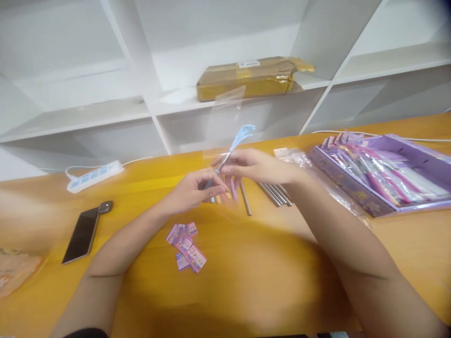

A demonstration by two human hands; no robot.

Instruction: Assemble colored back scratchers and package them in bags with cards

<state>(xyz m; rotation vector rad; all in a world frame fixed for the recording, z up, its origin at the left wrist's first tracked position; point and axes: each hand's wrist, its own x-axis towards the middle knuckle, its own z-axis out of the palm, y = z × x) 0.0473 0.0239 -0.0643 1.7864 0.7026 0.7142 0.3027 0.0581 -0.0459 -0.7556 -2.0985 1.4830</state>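
Observation:
My left hand [197, 190] is closed round the lower end of a thin tool with a metal shaft and a light blue, claw-like head [242, 135]. Fingers of my right hand [252, 165] pinch the same tool's shaft just below that head, which points up and to the right. A clear plastic bag [225, 115] stands up around or behind the tool; its exact hold is blurred. Under my hands lie small coloured pieces, a purple one [234, 188] among them, and a metal tube [245, 199]. Several more metal tubes [275, 193] lie beside my right wrist.
Pink cards [190, 249] lie in front of my hands. A purple box [378, 206] of bagged items and plastic bags [327, 188] are at right. Leftward are a phone [81, 234], a dark mouse-like object [105, 207] and a power strip [95, 177]. A taped parcel [246, 79] sits on the shelf.

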